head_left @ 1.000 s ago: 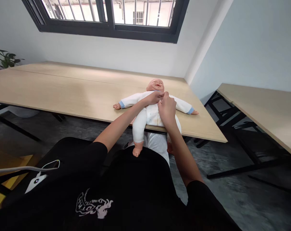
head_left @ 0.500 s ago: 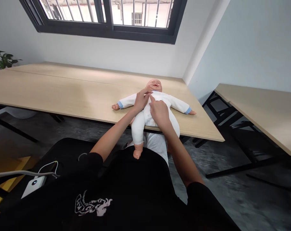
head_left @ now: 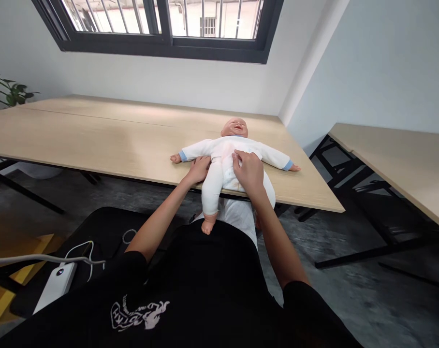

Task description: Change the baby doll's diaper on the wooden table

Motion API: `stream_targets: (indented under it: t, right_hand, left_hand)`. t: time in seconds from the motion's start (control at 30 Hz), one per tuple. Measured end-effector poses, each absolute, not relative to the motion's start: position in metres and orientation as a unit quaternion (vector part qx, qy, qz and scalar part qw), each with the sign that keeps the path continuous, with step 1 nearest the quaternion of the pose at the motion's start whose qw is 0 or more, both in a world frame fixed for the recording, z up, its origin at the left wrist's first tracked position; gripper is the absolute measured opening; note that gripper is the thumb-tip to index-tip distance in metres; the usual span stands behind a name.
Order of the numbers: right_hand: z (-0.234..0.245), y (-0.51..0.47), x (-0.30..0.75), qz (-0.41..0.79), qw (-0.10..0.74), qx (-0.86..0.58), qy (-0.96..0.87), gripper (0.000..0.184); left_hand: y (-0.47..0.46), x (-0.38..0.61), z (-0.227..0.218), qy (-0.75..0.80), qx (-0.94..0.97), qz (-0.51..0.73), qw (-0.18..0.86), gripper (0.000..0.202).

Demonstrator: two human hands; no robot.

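Observation:
A baby doll (head_left: 231,145) in a white suit with blue cuffs lies on its back at the front edge of a long wooden table (head_left: 96,140), arms spread, legs hanging over the edge. My left hand (head_left: 198,168) rests at the doll's side under its arm, fingers loosely curled against the suit. My right hand (head_left: 249,173) lies flat on the doll's belly with fingers stretched out. Neither hand holds anything.
A second wooden table (head_left: 397,164) stands to the right, with black frames (head_left: 350,188) between the two. A plant (head_left: 5,92) sits at the far left. A white power bank (head_left: 54,286) with a cable lies on a black chair at lower left.
Both hands have come down from the doll's collar: the left to its side, the right to its belly. The pinch at the neck has been let go.

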State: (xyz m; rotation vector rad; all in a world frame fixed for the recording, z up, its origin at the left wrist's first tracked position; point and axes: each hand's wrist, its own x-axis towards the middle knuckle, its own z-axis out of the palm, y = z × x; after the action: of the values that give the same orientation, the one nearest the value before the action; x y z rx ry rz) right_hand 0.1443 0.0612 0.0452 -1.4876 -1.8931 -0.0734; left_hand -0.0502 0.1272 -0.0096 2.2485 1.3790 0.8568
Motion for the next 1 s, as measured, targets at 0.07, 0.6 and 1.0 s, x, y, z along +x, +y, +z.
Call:
stream_targets:
  t: [0.07, 0.6, 1.0]
  right_hand:
    - [0.045, 0.061, 0.144, -0.030, 0.363, -0.575, -0.733, 0.047]
    - [0.044, 0.061, 0.144, -0.056, 0.347, -0.584, -0.732, 0.043]
    - [0.039, 0.062, 0.149, -0.041, 0.404, -0.600, -0.690, 0.041]
  left_hand:
    - [0.130, -0.053, -0.008, 0.472, 0.797, 0.314, 0.209, 0.007]
    - [0.125, -0.071, 0.006, 0.430, 0.749, 0.407, 0.297, 0.014]
    - [0.119, -0.045, 0.002, 0.450, 0.785, 0.331, 0.269, 0.022]
